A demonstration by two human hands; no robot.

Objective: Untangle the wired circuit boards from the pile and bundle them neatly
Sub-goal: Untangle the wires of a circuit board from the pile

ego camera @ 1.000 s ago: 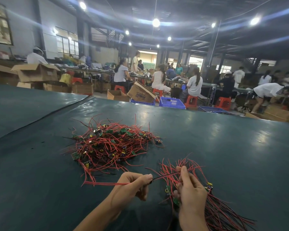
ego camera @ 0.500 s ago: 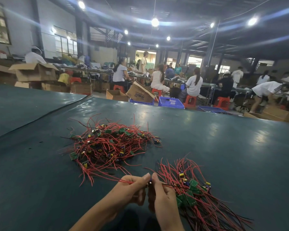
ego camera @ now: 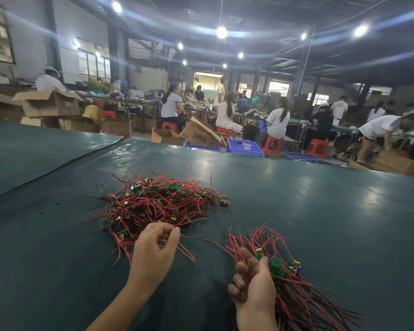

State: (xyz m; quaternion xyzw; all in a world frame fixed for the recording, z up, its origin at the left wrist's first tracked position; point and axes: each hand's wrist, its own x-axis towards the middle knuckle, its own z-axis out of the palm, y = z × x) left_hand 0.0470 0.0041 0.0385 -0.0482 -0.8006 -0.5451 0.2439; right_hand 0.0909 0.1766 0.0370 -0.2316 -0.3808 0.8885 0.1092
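A tangled pile (ego camera: 158, 201) of small green circuit boards with red and black wires lies on the dark green table (ego camera: 320, 223), ahead and left of centre. My left hand (ego camera: 153, 249) hovers at the pile's near edge, fingers curled, fingertips among loose red wires; whether it pinches one I cannot tell. My right hand (ego camera: 253, 287) grips a sorted bundle (ego camera: 287, 283) of boards, whose wires fan out up and trail down to the right.
A seam (ego camera: 58, 163) splits the table surface at the left. Beyond the far edge stand cardboard boxes (ego camera: 201, 133), blue crates (ego camera: 244, 146), red stools and several seated people at long benches.
My hands were together passing a wired board to the bundle. Now they are apart: the left has moved up to the pile, and the right holds the bundle lower right.
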